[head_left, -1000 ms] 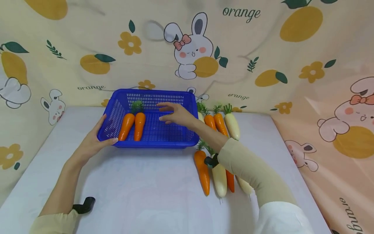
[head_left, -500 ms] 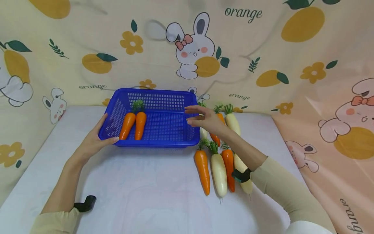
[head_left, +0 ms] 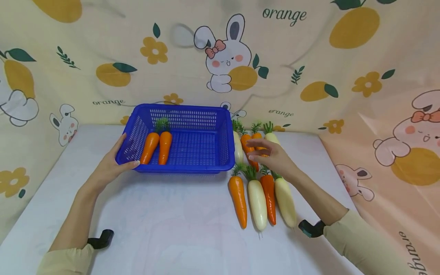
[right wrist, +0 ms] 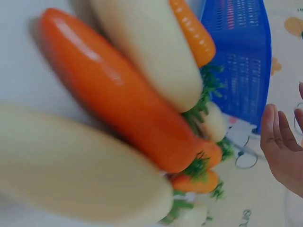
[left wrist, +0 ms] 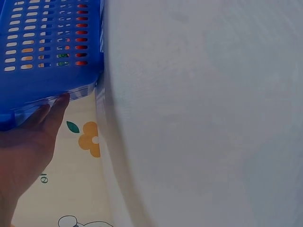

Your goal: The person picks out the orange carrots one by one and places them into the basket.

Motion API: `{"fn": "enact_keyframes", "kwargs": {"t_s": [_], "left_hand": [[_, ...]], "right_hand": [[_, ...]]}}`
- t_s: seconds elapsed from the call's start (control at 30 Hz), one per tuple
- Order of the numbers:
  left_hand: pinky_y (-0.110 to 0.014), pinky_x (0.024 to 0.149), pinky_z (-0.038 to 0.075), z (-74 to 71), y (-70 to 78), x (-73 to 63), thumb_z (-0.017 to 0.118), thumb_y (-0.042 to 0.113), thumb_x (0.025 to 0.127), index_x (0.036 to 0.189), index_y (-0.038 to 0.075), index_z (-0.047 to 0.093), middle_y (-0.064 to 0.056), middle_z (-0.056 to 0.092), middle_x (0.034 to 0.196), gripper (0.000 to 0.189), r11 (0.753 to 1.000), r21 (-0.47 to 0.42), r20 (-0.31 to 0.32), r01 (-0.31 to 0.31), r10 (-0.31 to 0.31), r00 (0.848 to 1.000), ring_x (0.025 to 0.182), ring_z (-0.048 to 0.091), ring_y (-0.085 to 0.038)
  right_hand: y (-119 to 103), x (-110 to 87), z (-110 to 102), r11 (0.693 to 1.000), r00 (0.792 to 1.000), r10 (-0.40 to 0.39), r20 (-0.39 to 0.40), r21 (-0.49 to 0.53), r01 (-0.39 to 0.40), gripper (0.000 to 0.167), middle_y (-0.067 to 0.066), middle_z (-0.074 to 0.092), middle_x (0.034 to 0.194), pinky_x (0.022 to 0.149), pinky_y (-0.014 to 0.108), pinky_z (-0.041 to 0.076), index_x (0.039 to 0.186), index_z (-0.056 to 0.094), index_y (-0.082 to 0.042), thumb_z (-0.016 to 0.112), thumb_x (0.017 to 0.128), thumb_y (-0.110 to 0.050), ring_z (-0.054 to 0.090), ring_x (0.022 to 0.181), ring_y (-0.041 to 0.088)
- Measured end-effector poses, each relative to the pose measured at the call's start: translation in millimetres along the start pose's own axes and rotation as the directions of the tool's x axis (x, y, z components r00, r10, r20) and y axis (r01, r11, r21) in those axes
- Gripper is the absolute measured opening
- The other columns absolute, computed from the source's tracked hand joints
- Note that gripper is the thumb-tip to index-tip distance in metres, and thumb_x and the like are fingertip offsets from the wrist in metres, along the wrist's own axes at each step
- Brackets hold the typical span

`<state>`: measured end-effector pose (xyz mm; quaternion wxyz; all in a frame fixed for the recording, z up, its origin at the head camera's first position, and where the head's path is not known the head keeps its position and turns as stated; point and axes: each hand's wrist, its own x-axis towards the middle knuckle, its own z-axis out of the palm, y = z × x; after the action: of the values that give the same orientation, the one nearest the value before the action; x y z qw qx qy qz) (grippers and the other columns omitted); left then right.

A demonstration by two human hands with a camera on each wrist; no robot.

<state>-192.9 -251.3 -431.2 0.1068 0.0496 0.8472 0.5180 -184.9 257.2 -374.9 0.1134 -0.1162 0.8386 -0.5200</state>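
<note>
My left hand (head_left: pixel 108 166) holds the near left corner of a blue plastic basket (head_left: pixel 185 168), thumb over the rim and fingers along the outer side. In the left wrist view, its fingers (left wrist: pixel 56 113) lie against the basket's edge. Two orange carrots (head_left: pixel 149 147) with green tops lie inside, on the left. My right hand (head_left: pixel 273 156) hovers right of the basket over the back row of vegetables, fingers slightly bent, holding nothing. Beneath it are an orange carrot (head_left: pixel 245 142) and a second one partly hidden by the fingers. A white radish (head_left: pixel 271 137) lies just behind.
Another white radish (head_left: pixel 238 147) lies against the basket's right side. Nearer the front, a row holds an orange carrot (head_left: pixel 238 200), a white radish (head_left: pixel 257 204), a redder carrot (head_left: pixel 269 198) and another radish (head_left: pixel 286 202). A printed cloth (head_left: pixel 165 80) rises behind the white table (head_left: pixel 178 221).
My right hand has come out of the basket, moving right past its rim to above the back row of vegetables. The left hand keeps its hold on the basket corner.
</note>
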Motion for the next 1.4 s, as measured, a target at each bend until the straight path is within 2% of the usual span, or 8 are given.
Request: {"fn": "enact_keyframes", "kwargs": {"t_s": [0.17, 0.43, 0.63, 0.73, 0.93, 1.1, 1.23, 1.4], "left_hand": [[-0.069, 0.114, 0.005, 0.4, 1.5, 2.8, 0.07, 0.034, 0.092, 0.158, 0.035, -0.009, -0.012, -0.007, 0.166, 0.103, 1.0, 0.005, 0.01, -0.004, 0.004, 1.0, 0.15, -0.004, -0.043], [-0.069, 0.114, 0.003, -0.8, 1.1, -1.3, 0.07, 0.033, 0.093, 0.158, 0.034, -0.009, -0.012, -0.008, 0.166, 0.103, 1.0, -0.007, 0.002, 0.013, -0.013, 1.0, 0.15, -0.006, -0.042], [-0.069, 0.115, 0.004, -2.3, 2.4, -1.3, 0.069, 0.034, 0.093, 0.158, 0.035, -0.009, -0.012, -0.008, 0.166, 0.102, 1.0, 0.008, 0.005, 0.002, -0.002, 1.0, 0.15, -0.005, -0.043], [-0.07, 0.114, 0.005, -1.8, 2.9, -0.7, 0.069, 0.035, 0.093, 0.158, 0.036, -0.009, -0.012, -0.007, 0.166, 0.102, 1.0, 0.009, 0.012, 0.005, -0.005, 1.0, 0.15, -0.005, -0.043], [-0.07, 0.114, 0.006, -1.8, 0.8, -1.4, 0.069, 0.038, 0.093, 0.157, 0.039, -0.01, -0.01, -0.009, 0.166, 0.102, 1.0, -0.002, 0.013, 0.021, -0.021, 1.0, 0.15, -0.006, -0.042], [-0.069, 0.115, 0.004, -2.2, 0.3, -1.8, 0.069, 0.033, 0.093, 0.158, 0.037, -0.01, -0.011, -0.009, 0.166, 0.102, 1.0, -0.015, 0.015, 0.004, -0.004, 1.0, 0.15, -0.006, -0.042], [-0.07, 0.114, 0.004, -1.9, 0.1, -2.9, 0.069, 0.033, 0.093, 0.158, 0.036, -0.01, -0.011, -0.009, 0.166, 0.102, 1.0, -0.014, 0.019, 0.005, -0.005, 1.0, 0.15, -0.006, -0.042], [-0.07, 0.114, 0.004, -2.0, -0.2, -0.8, 0.068, 0.035, 0.093, 0.157, 0.037, -0.011, -0.011, -0.01, 0.166, 0.102, 1.0, -0.004, 0.017, 0.007, -0.007, 1.0, 0.15, -0.007, -0.042]], "right_hand": [[16.9, -22.8, -5.8, 1.0, 0.999, 0.03, -0.02, 0.009, -0.03, 0.051, 0.016, 0.054, 0.141, 0.091, 0.038, 0.057, 0.14, 0.053, -0.008, 0.07, 0.094, -0.021, 0.061, 0.116, 0.031], [40.6, -63.3, -1.1, 0.997, 0.994, 0.081, -0.071, 0.019, -0.08, 0.049, 0.019, 0.055, 0.139, 0.09, 0.021, 0.052, 0.141, 0.053, -0.01, 0.068, 0.095, -0.022, 0.058, 0.12, 0.032], [49.4, -88.9, 10.4, 0.983, 0.97, 0.184, -0.157, 0.038, -0.18, 0.056, 0.018, 0.053, 0.143, 0.099, 0.038, 0.051, 0.146, 0.049, -0.015, 0.069, 0.095, -0.024, 0.051, 0.131, 0.036], [52.9, -97.9, 16.9, 0.975, 0.96, 0.22, -0.175, 0.061, -0.212, 0.06, 0.016, 0.049, 0.148, 0.1, 0.034, 0.05, 0.149, 0.047, -0.014, 0.069, 0.095, -0.024, 0.047, 0.135, 0.036], [58.4, -102.2, 31.3, 0.966, 0.954, 0.233, -0.19, 0.154, -0.206, 0.062, 0.013, 0.04, 0.155, 0.096, 0.013, 0.045, 0.151, 0.042, -0.009, 0.068, 0.095, -0.014, 0.038, 0.142, 0.033], [62.1, -98.4, 39.1, 0.965, 0.947, 0.244, -0.208, 0.148, -0.216, 0.061, 0.013, 0.031, 0.159, 0.106, 0.032, 0.041, 0.154, 0.036, -0.009, 0.061, 0.098, -0.008, 0.029, 0.146, 0.035], [68.2, -94.1, 42.1, 0.966, 0.945, 0.255, -0.207, 0.092, -0.241, 0.064, 0.019, 0.034, 0.157, 0.11, 0.044, 0.037, 0.155, 0.033, -0.007, 0.06, 0.097, -0.004, 0.033, 0.144, 0.038], [71.7, -84.7, 33.5, 0.959, 0.957, 0.225, -0.182, -0.134, -0.251, 0.073, 0.025, 0.05, 0.141, 0.099, 0.044, 0.05, 0.154, 0.037, -0.01, 0.07, 0.089, -0.003, 0.054, 0.124, 0.038]]}}
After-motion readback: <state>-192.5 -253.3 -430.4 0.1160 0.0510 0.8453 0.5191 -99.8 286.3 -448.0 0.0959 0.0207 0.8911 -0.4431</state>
